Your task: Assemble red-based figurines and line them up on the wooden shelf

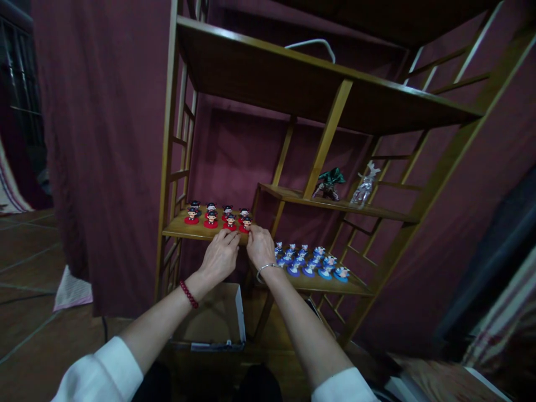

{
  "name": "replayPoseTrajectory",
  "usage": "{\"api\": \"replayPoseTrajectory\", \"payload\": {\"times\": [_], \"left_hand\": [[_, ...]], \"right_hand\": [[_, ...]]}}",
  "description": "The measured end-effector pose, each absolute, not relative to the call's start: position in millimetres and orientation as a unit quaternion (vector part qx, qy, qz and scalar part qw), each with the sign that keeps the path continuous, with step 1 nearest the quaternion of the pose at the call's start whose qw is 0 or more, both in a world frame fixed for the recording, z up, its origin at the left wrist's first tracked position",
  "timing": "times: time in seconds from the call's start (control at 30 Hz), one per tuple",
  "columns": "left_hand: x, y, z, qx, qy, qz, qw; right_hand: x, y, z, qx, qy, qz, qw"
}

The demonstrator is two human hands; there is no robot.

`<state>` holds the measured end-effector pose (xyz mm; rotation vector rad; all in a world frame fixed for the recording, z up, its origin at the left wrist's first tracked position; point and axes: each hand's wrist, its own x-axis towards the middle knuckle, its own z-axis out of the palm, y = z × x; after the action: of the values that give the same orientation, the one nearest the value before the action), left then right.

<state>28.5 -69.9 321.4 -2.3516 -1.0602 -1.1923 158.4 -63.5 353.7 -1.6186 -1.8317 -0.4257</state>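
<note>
Several small figurines with black hair and red round bases stand in two rows on the upper left shelf [190, 230]. My right hand [260, 247] is at the front-right figurine [246, 224], its thumb and fingers closed at the figurine's lower side. Beside it, my left hand [221, 254] reaches to the shelf's front edge. Its fingers are extended and slightly apart, with the tips close to the base of the neighbouring front figurine [230, 221]. Whether those tips touch the base I cannot tell.
Several blue and purple figurines [310, 267] stand in rows on the lower right shelf. Above them are a green-caped figure [330, 183] and a shiny silver figure [365, 185]. An open cardboard box [240, 315] sits below my hands. Wooden posts [329, 137] divide the shelving.
</note>
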Motion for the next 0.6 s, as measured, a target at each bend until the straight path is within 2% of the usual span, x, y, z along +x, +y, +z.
{"api": "replayPoseTrajectory", "payload": {"times": [0.3, 0.6], "left_hand": [[-0.2, -72.0, 315.2, -0.772, -0.382, -0.481, 0.162], [-53.3, -66.8, 317.6, -0.697, -0.465, -0.507, 0.202]], "right_hand": [[131.2, -71.6, 353.4, -0.499, -0.751, -0.150, 0.405], [81.7, -62.9, 353.4, -0.410, -0.810, -0.066, 0.414]]}}
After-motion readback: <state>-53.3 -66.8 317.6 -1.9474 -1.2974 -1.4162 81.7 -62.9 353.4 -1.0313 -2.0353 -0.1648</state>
